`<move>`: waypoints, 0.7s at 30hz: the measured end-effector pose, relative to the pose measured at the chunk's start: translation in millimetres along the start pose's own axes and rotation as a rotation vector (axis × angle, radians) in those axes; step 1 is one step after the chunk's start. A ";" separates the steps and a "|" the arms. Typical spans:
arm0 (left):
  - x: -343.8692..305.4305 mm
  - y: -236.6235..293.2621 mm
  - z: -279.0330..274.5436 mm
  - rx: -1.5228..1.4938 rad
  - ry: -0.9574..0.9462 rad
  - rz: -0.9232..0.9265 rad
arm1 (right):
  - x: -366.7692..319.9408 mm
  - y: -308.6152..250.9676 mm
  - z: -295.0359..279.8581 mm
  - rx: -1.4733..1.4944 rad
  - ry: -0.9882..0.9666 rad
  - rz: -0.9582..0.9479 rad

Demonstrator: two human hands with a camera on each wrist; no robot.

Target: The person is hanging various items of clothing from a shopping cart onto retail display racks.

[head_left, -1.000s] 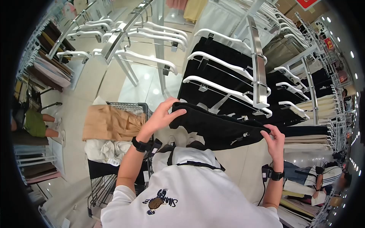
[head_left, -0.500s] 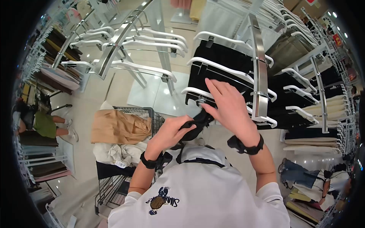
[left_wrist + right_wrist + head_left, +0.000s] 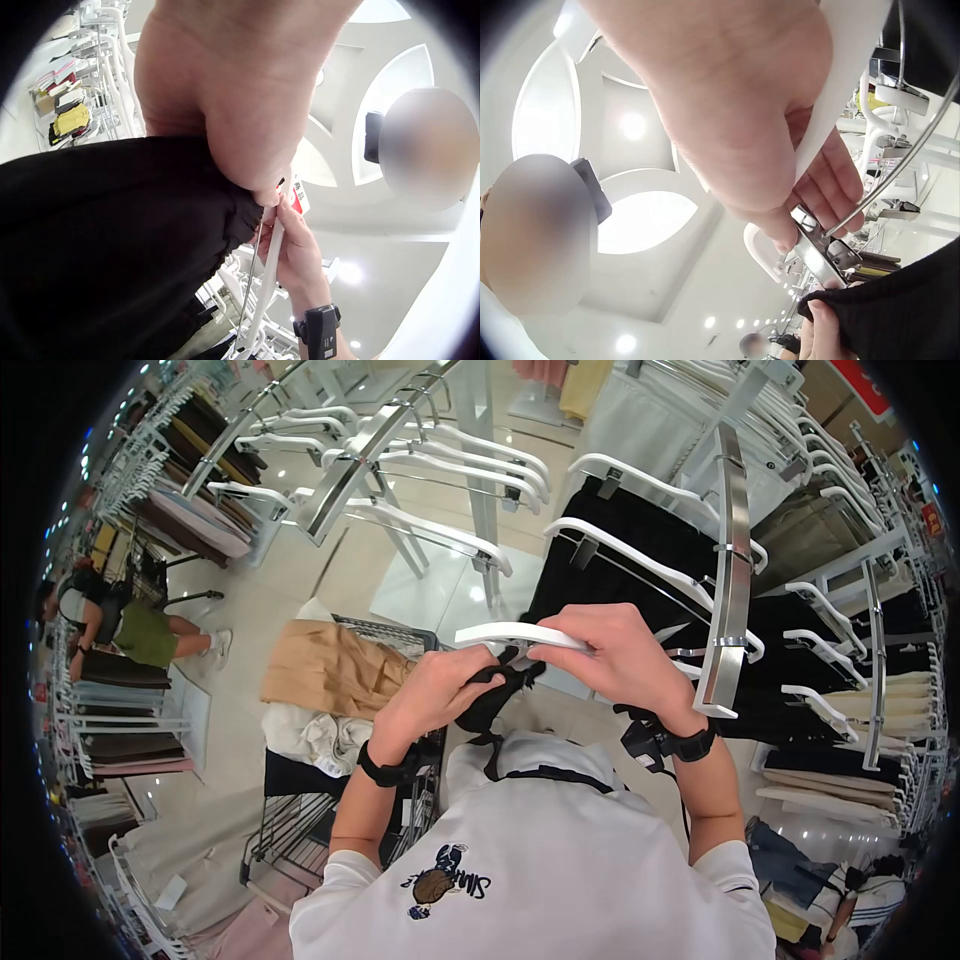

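Note:
In the head view my left hand [image 3: 435, 690] grips a bunched black garment [image 3: 488, 705] by its edge, close in front of my chest. The left wrist view shows that edge as a gathered waistband [image 3: 244, 225], the dark cloth hanging from it. My right hand [image 3: 625, 660] holds a white hanger [image 3: 510, 632] just above the garment. Seen from the right wrist, the thumb lies at a metal clip [image 3: 817, 259] on the hanger's wire bar, with the left fingertips [image 3: 823, 330] and waistband right below it.
A metal rail [image 3: 733, 560] with white hangers and black garments [image 3: 625, 540] stands ahead on the right. At left is a shopping cart [image 3: 300, 815] carrying tan trousers [image 3: 325, 670] and white clothing [image 3: 315, 735]. Another rack [image 3: 380, 450] holds bare hangers. A person in green shorts [image 3: 147, 630] is farther left.
Both hands first stretched the black garment out between them. My right hand then let go and reached to a hanger at the rail; it now holds a white hanger beside the left hand.

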State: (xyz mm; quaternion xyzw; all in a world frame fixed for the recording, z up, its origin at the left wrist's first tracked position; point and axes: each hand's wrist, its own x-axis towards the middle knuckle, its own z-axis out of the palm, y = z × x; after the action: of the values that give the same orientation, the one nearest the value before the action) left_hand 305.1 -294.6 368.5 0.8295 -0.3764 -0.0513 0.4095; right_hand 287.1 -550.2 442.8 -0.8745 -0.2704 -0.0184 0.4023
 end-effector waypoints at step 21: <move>13.8 42.2 -2.4 -0.177 0.131 -0.190 | 1.2 -12.2 -5.8 0.209 0.096 0.051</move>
State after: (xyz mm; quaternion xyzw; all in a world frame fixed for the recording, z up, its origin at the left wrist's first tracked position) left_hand 291.3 -318.4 403.5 0.8236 -0.2625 -0.0687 0.4980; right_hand 283.3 -547.3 455.5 -0.8325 -0.2288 -0.0215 0.5041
